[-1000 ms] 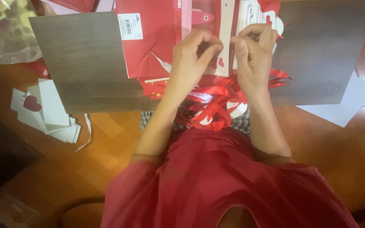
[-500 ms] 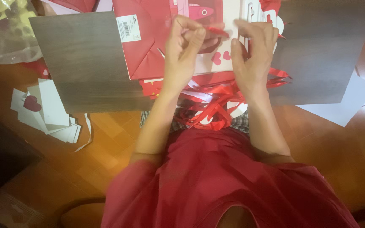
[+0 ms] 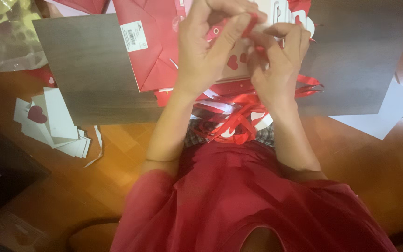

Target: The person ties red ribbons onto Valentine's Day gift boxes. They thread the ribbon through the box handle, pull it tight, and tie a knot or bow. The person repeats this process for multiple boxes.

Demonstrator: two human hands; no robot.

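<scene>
Fingers of both hands pinch red ribbon | tying step | next: gentle pull, steady white heart card

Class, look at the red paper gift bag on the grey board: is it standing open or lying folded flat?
Folded flat. The red paper bag lies on the grey board, its diagonal creases showing, partly under the left hand.

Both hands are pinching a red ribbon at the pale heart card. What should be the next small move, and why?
Probably pull the red ribbon gently taut through the card. The left hand and right hand meet at its top edge, and loose ribbon loops hang below, so slack likely remains.
</scene>
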